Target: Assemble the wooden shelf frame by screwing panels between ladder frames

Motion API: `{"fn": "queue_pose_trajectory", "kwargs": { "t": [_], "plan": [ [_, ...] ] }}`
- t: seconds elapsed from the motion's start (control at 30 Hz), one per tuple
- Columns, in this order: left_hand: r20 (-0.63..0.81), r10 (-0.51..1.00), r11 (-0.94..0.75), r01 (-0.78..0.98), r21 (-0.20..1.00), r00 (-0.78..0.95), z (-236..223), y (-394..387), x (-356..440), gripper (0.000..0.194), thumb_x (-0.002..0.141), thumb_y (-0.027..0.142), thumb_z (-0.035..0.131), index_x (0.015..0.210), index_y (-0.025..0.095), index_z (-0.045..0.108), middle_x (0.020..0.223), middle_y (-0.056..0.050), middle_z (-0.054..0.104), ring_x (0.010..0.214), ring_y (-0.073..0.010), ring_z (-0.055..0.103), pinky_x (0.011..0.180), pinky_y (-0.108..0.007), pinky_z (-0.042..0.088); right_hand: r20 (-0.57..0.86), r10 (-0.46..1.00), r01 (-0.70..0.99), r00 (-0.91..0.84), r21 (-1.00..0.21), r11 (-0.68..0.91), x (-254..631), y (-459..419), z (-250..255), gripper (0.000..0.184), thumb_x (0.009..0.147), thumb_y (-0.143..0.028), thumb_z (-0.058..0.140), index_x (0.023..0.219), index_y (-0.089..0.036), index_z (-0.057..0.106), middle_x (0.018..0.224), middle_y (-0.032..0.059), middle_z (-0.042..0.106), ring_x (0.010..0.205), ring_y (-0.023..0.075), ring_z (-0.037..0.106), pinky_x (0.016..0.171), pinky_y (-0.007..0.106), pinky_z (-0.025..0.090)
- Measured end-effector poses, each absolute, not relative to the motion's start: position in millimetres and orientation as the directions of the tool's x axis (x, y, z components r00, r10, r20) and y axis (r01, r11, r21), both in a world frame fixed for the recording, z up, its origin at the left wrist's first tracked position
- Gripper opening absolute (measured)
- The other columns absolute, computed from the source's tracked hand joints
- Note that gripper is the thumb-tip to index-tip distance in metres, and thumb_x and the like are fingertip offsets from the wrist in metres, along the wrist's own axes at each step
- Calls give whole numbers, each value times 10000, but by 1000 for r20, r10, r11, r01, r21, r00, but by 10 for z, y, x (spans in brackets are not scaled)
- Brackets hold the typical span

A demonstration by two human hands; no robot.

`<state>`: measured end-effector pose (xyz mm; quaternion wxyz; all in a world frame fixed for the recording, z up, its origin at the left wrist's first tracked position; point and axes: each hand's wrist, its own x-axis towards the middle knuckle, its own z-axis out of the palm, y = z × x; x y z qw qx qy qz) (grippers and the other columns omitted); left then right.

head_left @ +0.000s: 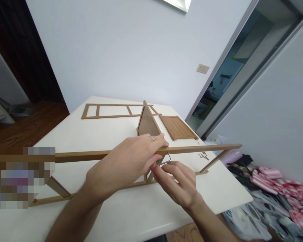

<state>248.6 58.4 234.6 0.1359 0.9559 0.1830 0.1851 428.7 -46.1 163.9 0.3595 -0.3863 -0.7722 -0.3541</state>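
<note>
A long wooden frame [203, 149] stands on its edge across the white table [181, 210], with a wooden panel [148, 121] meeting it at right angles near the middle. My left hand [138, 154] grips the frame's upper rail at that joint, its fingers wrapped over the top. Just below the rail, my right hand [178, 179] pinches a bent metal hex key [166, 160] between thumb and fingers. The key's short end points up at the rail's underside. My left thumb is close to the key's long arm; whether it touches cannot be made out.
Another ladder-like wooden frame [111, 117] lies flat at the back of the table. Right of it lies a slatted wooden panel [179, 127]. Several small screws [203, 155] are scattered near the right edge. Bags and striped cloth [275, 181] lie beside the table. A person [208, 94] sits beyond the doorway.
</note>
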Motion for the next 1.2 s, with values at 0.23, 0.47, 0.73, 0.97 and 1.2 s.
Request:
{"fn": "queue_pose_trajectory", "kwargs": {
  "t": [0.23, 0.47, 0.73, 0.97, 1.2],
  "plan": [
    [354, 363, -919, 269, 288, 862, 2293, 583, 2486, 253, 1100, 301, 461, 1300, 254, 611, 1291, -60, 738, 1176, -245, 716, 1010, -375, 565, 865, 259, 854, -430, 298, 426, 4288, -431, 1669, 217, 894, -37, 755, 1087, -138, 755, 848, 37, 655, 845, 164, 640, 700, 301, 554],
    [360, 329, -938, 259, 229, 873, 2310, 566, 2516, 363, 1129, 298, 325, 1213, 233, 672, 1383, -76, 707, 1238, -266, 692, 1040, -408, 548, 873, 249, 861, -420, 297, 412, 4253, -420, 1709, 161, 916, -35, 739, 1041, -135, 747, 893, 42, 638, 869, 160, 615, 729, 313, 551],
    [222, 481, -809, 332, 484, 848, 2509, 466, 2490, 600, 1033, 734, 376, 1245, 267, 688, 1393, -91, 705, 1257, -343, 672, 1048, -500, 527, 892, 242, 870, -382, 258, 421, 4243, -412, 1717, 110, 937, -55, 696, 971, -154, 733, 973, 90, 682, 983, 208, 651, 837, 356, 569],
    [241, 467, -832, 331, 446, 851, 2485, 479, 2480, 686, 868, 833, 604, 1260, 276, 685, 1397, -95, 698, 1265, -365, 663, 961, -459, 561, 912, 295, 901, -285, 149, 408, 4248, -367, 1764, 235, 999, -118, 664, 1207, -201, 734, 918, 47, 698, 952, 195, 676, 842, 337, 575],
    [288, 432, -858, 291, 424, 855, 2450, 490, 2485, 687, 850, 817, 661, 1241, 253, 681, 1321, -95, 725, 1199, -325, 695, 916, -398, 562, 942, 239, 900, -235, 118, 419, 4303, -352, 1847, 535, 920, 1, 678, 1374, -280, 683, 968, 34, 704, 909, 184, 699, 764, 318, 603]
  ]
}}
